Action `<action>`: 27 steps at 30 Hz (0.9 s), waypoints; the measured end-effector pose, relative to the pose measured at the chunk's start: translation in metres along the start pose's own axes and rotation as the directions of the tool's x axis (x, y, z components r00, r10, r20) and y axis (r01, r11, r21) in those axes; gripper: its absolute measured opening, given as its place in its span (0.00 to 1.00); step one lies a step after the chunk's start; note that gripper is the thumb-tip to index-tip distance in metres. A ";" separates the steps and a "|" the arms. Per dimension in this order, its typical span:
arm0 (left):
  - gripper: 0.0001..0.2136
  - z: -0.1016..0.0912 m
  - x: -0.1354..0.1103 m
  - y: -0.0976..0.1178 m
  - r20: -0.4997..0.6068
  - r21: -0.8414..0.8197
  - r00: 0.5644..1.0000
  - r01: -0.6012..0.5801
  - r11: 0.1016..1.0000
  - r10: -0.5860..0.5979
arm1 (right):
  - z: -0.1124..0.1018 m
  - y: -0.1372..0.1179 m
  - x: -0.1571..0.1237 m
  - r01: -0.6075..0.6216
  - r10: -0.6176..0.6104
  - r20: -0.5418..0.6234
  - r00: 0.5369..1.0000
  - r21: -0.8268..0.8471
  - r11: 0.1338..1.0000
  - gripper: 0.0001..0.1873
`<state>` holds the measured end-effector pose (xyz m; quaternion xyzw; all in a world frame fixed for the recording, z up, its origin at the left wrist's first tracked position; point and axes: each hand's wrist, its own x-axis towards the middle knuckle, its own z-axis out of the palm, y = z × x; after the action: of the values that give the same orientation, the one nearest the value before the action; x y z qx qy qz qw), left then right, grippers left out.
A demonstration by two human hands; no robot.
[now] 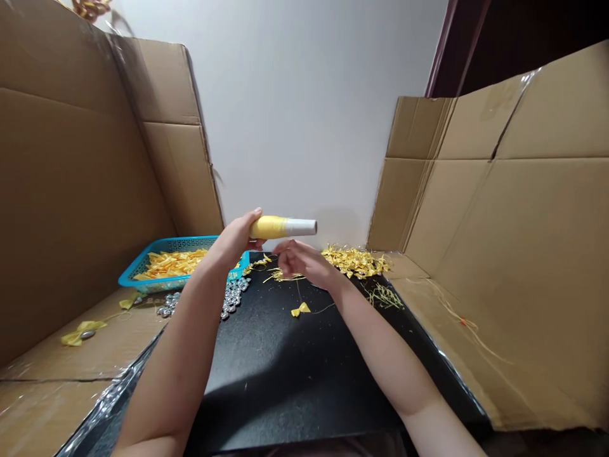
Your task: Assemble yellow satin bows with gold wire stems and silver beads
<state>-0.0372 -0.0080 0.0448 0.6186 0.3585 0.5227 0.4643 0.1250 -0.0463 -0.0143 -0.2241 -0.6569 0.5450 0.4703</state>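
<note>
One cardboard wall (71,178) bounds the left, near a blue basket (157,285) of yellow pieces; silver beads (234,297) lie beside it, along the left edge of the black counter (266,362). The left hand (238,235) grips a yellow spool (273,227), raised above the surface, its pale end pointing right. Below lies a yellow bow (301,310), well back from the near edge. The right hand's (304,261) fingers curl; I cannot tell whether they pinch anything. Rightward, a bow pile (356,261) sits near another cardboard wall (533,254).

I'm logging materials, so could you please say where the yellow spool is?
In the head view, near centre, the yellow spool is in the left hand, above the right hand.
</note>
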 end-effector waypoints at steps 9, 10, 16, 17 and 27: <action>0.12 0.004 0.008 -0.006 -0.054 -0.024 0.998 -0.046 0.999 0.044 | -0.042 -0.032 -0.022 0.186 -0.177 -0.259 0.949 0.011 0.982 0.25; 0.12 0.005 0.006 -0.005 -0.033 -0.027 0.998 -0.047 0.999 0.046 | -0.046 -0.036 -0.025 0.197 -0.190 -0.272 0.943 -0.004 0.980 0.25; 0.11 0.008 0.002 -0.003 0.013 -0.025 0.999 -0.045 0.999 0.046 | -0.060 -0.047 -0.034 0.179 -0.184 -0.377 0.908 -0.048 0.983 0.27; 0.11 0.007 0.003 -0.004 0.007 -0.014 0.999 -0.046 0.999 0.046 | -0.062 -0.047 -0.034 0.179 -0.182 -0.389 0.903 -0.043 0.983 0.27; 0.12 -0.016 0.016 -0.014 -0.037 0.326 0.999 0.005 0.945 0.008 | -0.061 -0.075 -0.054 0.377 -0.420 -0.505 0.754 -0.191 0.906 0.29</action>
<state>-0.0493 0.0148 0.0369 0.6771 0.4482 0.4681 0.3486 0.2189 -0.0817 0.0333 -0.2400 -0.5525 0.3221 0.7303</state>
